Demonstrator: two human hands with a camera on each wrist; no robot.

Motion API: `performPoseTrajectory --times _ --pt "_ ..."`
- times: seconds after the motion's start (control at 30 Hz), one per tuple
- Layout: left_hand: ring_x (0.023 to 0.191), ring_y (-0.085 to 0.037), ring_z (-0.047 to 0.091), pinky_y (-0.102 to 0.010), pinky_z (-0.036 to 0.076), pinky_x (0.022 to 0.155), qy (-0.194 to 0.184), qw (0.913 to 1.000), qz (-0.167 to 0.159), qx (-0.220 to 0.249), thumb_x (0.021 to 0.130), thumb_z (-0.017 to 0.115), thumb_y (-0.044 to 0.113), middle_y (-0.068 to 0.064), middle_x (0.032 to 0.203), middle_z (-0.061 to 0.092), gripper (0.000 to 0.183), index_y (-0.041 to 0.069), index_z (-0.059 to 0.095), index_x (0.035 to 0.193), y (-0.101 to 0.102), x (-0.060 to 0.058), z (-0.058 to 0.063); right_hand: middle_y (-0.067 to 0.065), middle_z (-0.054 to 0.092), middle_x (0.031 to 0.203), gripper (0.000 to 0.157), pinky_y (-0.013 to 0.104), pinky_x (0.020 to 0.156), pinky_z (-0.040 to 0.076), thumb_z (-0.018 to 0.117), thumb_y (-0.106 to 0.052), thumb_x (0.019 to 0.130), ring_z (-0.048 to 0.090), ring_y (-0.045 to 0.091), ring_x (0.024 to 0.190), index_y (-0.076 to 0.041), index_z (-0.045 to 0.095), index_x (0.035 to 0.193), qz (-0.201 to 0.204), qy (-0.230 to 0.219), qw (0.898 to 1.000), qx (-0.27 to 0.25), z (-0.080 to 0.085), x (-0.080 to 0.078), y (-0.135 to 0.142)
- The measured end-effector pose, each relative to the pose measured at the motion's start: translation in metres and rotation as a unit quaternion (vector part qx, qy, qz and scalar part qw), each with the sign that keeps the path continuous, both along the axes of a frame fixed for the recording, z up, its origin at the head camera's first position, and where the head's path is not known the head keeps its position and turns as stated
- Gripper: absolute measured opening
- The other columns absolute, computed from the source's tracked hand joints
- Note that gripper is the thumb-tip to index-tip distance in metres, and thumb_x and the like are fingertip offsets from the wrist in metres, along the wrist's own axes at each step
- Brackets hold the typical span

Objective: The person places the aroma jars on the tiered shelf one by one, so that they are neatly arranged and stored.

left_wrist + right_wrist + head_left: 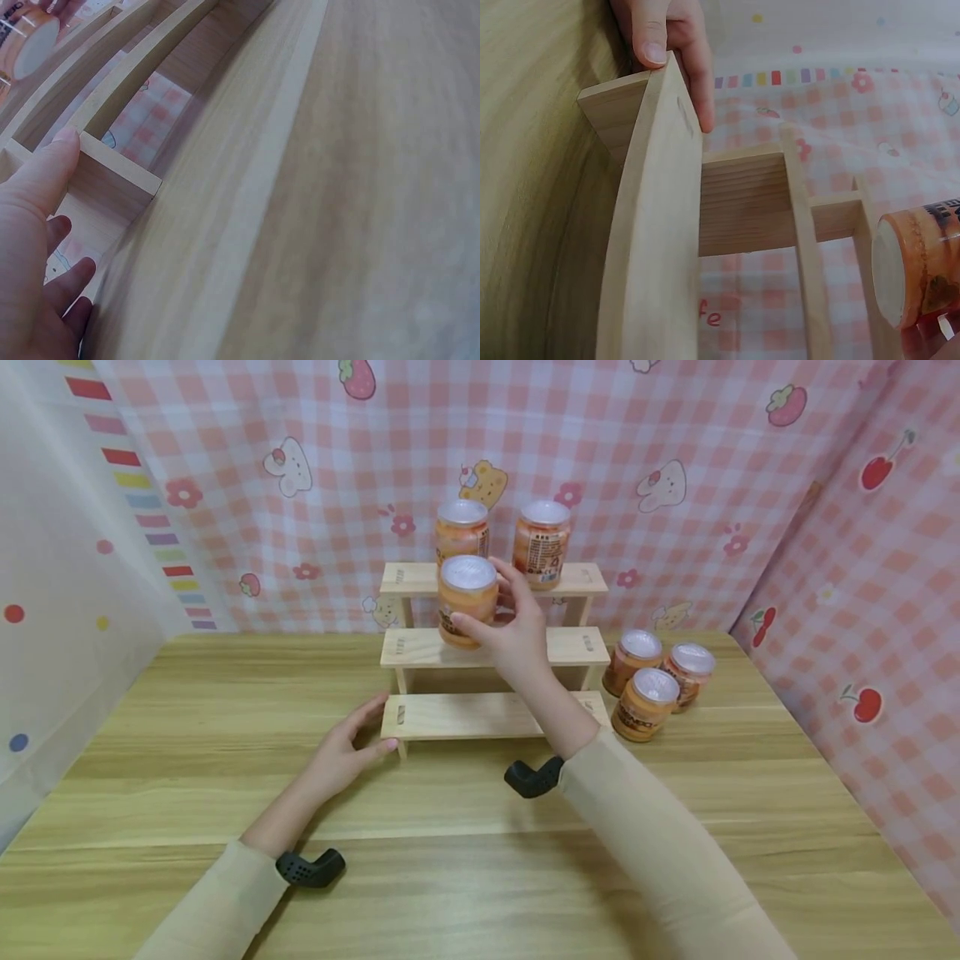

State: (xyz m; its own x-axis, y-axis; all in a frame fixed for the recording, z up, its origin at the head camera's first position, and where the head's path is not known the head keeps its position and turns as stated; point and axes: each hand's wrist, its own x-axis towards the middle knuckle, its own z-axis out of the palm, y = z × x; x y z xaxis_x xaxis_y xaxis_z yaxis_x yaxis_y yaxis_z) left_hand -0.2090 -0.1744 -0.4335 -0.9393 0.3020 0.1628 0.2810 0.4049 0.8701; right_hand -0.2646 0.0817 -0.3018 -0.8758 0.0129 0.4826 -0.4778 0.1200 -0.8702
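My right hand (519,639) grips a jar (467,602) over the wooden stand (420,647), toward its 11 o'clock; my left hand (345,756) pinches the bottom step (472,717) at 8 o'clock. Three more jars (642,714) stand at 3 o'clock on the tabletop (420,877).

I see the shelf (420,647) standing on the table (450,877), with a cloth (225,410) hanging behind it. Two jars sit on its top step (408,578): a left jar (459,537) and a right jar (542,547), with a gap between. In front of the left jar, I see the held jar (468,600) in the right hand (522,628), over the middle step (577,645). The left hand (345,760) holds the left end of the bottom step (465,717), at the front. On the table, just right of the shelf, stands a front jar (645,708), with two back jars (686,677) side by side behind it.
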Motion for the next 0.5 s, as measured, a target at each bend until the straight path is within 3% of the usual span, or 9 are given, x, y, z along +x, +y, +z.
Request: performPoseTrajectory --times 0.17,0.4,0.5 --pt "0.137 -0.031 0.031 -0.054 0.019 0.110 0.000 1.0000 -0.001 0.002 0.089 0.070 0.031 -0.014 0.146 0.041 0.075 0.012 0.032 0.151 0.000 0.000 0.000 0.018 0.056 0.123 0.070 0.030 0.077 0.049 0.079 -0.004 0.079 0.055 0.025 0.096 -0.005 0.045 0.140 -0.007 -0.015 1.000 0.005 0.012 0.016 -0.006" --pt "0.137 -0.031 0.030 -0.055 0.018 0.110 -0.001 1.0000 -0.004 0.000 0.089 0.070 0.032 -0.014 0.146 0.040 0.076 0.011 0.031 0.151 0.000 0.000 0.000 0.007 0.058 0.118 0.071 0.035 0.079 0.050 0.083 -0.016 0.077 0.057 0.021 0.095 -0.017 0.048 0.139 -0.017 -0.008 1.000 0.014 -0.017 -0.008 -0.005" --pt "0.137 -0.031 0.030 -0.055 0.019 0.110 -0.002 1.0000 -0.004 -0.001 0.089 0.069 0.033 -0.014 0.147 0.040 0.076 0.012 0.031 0.151 0.000 0.000 0.000 0.006 0.058 0.119 0.072 0.033 0.080 0.050 0.083 -0.017 0.077 0.057 0.021 0.096 -0.019 0.047 0.140 -0.020 -0.017 0.999 0.019 -0.021 -0.010 -0.005"
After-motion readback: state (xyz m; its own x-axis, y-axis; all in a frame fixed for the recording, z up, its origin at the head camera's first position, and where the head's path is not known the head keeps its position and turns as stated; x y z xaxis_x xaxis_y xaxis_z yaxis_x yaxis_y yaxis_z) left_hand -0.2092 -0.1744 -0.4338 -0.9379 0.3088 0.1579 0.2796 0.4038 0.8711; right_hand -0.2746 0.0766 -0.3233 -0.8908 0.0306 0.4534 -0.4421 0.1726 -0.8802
